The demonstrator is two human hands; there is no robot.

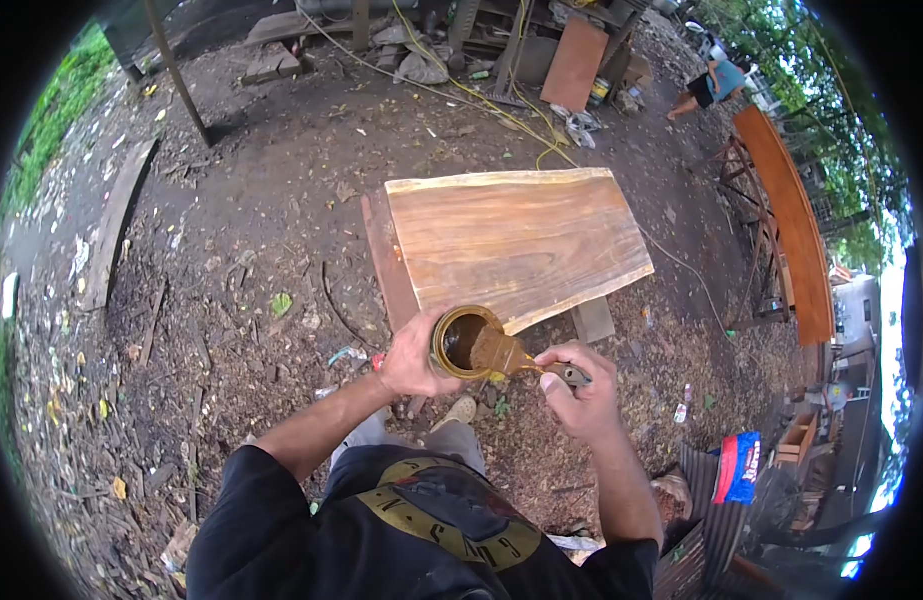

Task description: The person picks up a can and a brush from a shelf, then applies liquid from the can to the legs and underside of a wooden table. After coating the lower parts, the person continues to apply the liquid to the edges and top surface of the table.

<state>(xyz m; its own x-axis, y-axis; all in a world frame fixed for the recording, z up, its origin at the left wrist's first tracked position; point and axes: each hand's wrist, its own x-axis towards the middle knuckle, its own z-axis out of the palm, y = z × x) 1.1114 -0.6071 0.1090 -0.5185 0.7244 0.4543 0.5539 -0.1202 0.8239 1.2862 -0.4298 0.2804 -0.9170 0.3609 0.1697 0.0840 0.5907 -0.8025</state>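
Note:
My left hand [410, 358] grips a round tin can [460, 342] holding dark brown liquid. My right hand [580, 385] holds the handle of a paintbrush [507, 353], whose wet brown bristles rest over the can's rim. Both hands are held in front of my chest, just short of a wide wooden slab [517, 240] with a reddish-brown, glossy top that lies flat on low supports.
Bare dirt strewn with wood scraps and leaves surrounds the slab. A long orange-brown plank [790, 220] rests on a stand at the right. Another person [710, 85] stands far back right. A yellow cord [502, 105] crosses the ground; junk is piled behind.

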